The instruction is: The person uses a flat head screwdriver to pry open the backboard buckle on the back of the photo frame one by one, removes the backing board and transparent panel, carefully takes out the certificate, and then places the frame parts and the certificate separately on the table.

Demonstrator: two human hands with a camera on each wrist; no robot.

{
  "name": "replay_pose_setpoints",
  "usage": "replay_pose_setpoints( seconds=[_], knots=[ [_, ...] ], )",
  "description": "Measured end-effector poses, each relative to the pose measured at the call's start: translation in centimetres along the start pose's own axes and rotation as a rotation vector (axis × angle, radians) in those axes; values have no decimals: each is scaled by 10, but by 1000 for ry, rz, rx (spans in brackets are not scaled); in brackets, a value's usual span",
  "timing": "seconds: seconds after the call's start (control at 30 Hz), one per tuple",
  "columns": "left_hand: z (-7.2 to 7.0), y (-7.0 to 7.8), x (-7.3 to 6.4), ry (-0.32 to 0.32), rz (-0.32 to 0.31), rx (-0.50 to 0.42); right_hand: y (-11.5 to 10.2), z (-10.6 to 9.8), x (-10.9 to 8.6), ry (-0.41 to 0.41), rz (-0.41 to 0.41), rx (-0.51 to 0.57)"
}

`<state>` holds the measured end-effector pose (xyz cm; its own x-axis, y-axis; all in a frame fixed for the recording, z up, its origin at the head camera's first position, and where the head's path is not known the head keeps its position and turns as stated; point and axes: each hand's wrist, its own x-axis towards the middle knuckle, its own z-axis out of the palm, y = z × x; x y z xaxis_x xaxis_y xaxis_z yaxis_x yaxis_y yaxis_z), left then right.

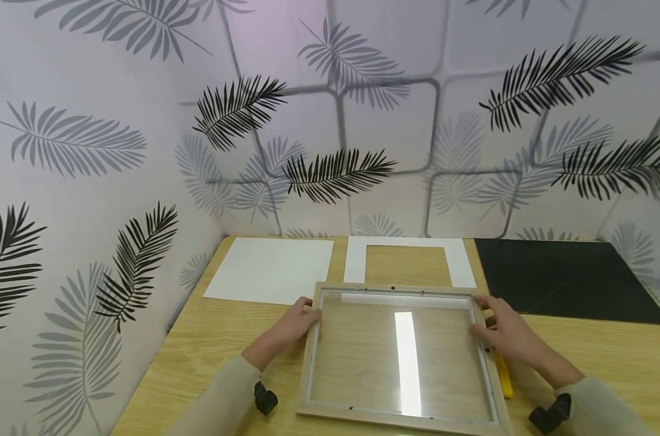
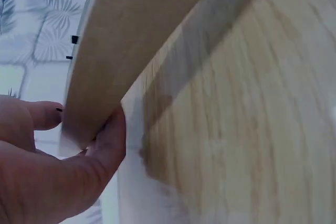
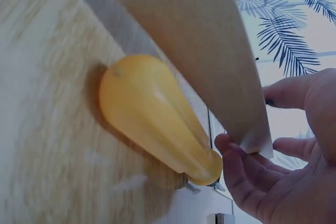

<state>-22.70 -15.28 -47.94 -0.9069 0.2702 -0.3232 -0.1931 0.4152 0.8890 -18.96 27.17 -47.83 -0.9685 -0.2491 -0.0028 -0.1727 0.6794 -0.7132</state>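
Both hands grip a light wooden picture frame [image 1: 395, 419] by its side rails, near the far corners. Clear glass [image 1: 357, 357] fills it and reflects a bright strip of light. On the left rail, my left hand [image 1: 292, 327] has its thumb and fingers on opposite faces of the wood, as the left wrist view shows. The right rail is held the same way by my right hand [image 1: 508, 336]. In both wrist views the frame's edge stands over the tabletop and casts a shadow. Under the right rail lies a screwdriver-like tool with a yellow handle [image 3: 147, 108], partly hidden from above.
Along the back of the wooden table [image 1: 194, 357] lie a white sheet [image 1: 270, 269], a white mat [image 1: 356, 260] with a rectangular cutout, and a black board [image 1: 564, 278]. A leaf-patterned wall [image 1: 319, 133] rises behind and at the left.
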Motion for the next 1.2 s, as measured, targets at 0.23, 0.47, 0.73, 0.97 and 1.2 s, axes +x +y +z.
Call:
replay_pose_setpoints(
  seconds=[0.23, 0.47, 0.73, 0.97, 1.2],
  knots=[
    [-4, -8, 15, -93, -75, -451, -2, 4, 2, -11, -64, 52],
    [-7, -12, 18, -119, -85, -545, -5, 3, 11, -21, 4, 17],
    [-8, -9, 18, -127, -90, -611, -8, -3, 22, -30, -22, -61],
    [-6, -10, 22, -125, -93, -599, -8, -5, 25, -57, -21, -76],
    [-5, -10, 23, -138, -84, -587, -5, -6, 27, -67, -30, -99]
  ],
)
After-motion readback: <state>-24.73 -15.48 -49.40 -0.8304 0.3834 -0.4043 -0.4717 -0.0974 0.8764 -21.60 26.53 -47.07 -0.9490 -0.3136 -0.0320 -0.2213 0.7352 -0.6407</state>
